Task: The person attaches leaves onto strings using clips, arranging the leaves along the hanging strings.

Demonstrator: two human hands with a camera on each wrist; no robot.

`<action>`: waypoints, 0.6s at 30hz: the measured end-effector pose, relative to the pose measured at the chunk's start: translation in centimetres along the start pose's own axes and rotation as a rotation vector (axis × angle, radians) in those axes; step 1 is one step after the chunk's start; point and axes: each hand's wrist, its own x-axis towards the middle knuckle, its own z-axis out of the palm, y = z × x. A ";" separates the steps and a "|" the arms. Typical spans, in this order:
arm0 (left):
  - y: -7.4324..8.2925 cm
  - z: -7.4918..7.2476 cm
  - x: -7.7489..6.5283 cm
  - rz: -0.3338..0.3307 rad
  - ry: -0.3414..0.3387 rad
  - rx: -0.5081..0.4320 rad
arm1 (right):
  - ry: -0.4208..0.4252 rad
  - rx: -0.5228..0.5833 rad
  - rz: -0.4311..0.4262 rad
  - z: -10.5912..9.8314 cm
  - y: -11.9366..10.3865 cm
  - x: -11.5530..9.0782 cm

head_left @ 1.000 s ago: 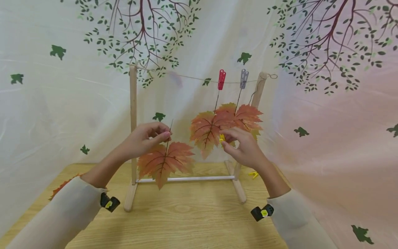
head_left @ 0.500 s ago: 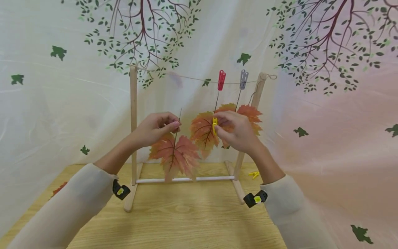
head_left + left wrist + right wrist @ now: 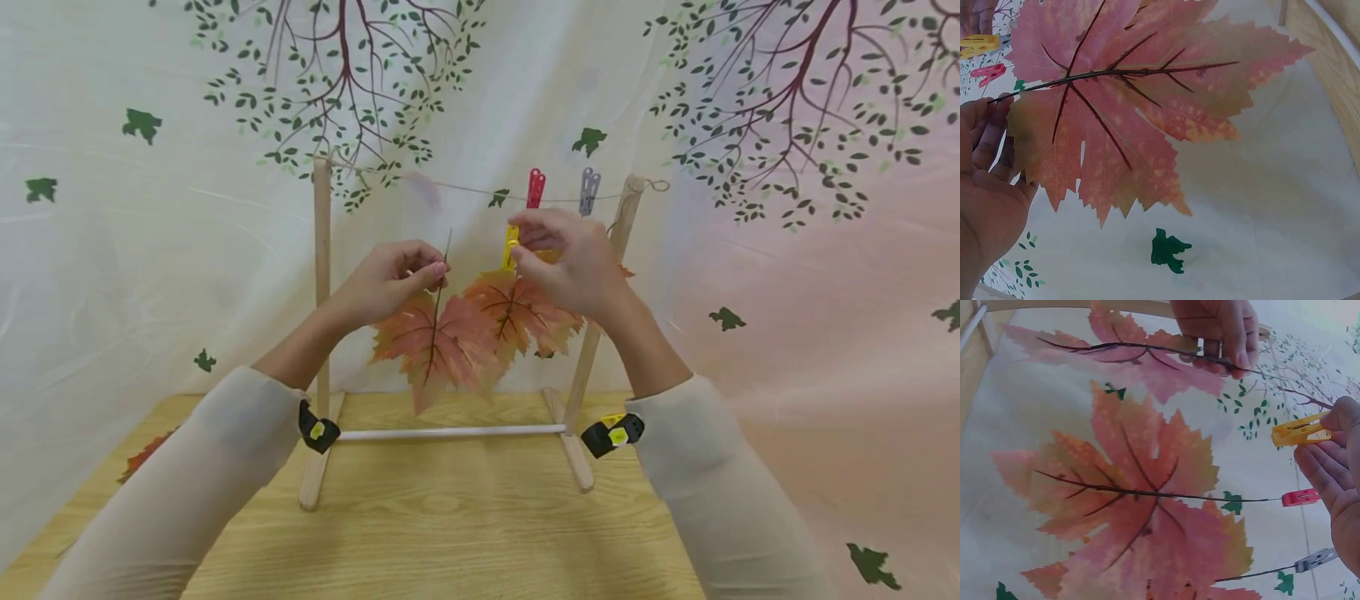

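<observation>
My left hand (image 3: 401, 279) pinches the thin dark stem of an orange-red artificial maple leaf (image 3: 431, 342), which hangs below the fingers. In the left wrist view the leaf (image 3: 1116, 106) spreads broad and flat away from the hand. Between thumb and fingers of my right hand (image 3: 573, 262) is a yellow clothespin (image 3: 512, 247), just under the string (image 3: 465, 187). A red clothespin (image 3: 535, 188) and a grey clothespin (image 3: 589, 192) sit on the string. Two more leaves hang from these by their stems, shown in the right wrist view as overlapping leaves (image 3: 1141, 487).
The string runs between two wooden posts (image 3: 322, 275) joined low down by a white rod (image 3: 450, 432). This frame stands on a wood-grain table (image 3: 442, 517). Another leaf (image 3: 146, 454) lies at the left edge, and a yellow clothespin (image 3: 612, 418) lies behind the right wrist camera.
Both hands have risen toward the string, carrying the leaf and the yellow clothespin. The left hand has also moved right, so its leaf now overlaps a hanging one in the head view.
</observation>
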 end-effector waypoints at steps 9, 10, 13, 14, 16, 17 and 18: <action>0.8 0.2 1.8 -0.008 0.023 0.035 | 0.015 -0.016 0.022 -1.4 -1.3 3.0; 0.8 0.3 2.0 -0.008 0.022 0.035 | 0.019 -0.016 0.022 -1.5 -1.3 3.3; 0.9 0.5 2.5 -0.014 0.020 0.038 | 0.022 -0.022 0.019 -1.7 -1.5 4.1; 0.9 0.5 2.7 -0.014 0.019 0.038 | 0.021 -0.026 0.022 -1.8 -1.6 4.4; 0.9 0.6 3.1 -0.013 0.016 0.047 | 0.023 -0.038 0.025 -1.9 -1.6 5.0; 1.0 0.7 3.3 -0.014 0.014 0.050 | 0.021 -0.041 0.031 -2.0 -1.7 5.4; 1.0 0.7 3.5 -0.014 0.013 0.055 | 0.018 -0.047 0.036 -2.1 -1.7 5.7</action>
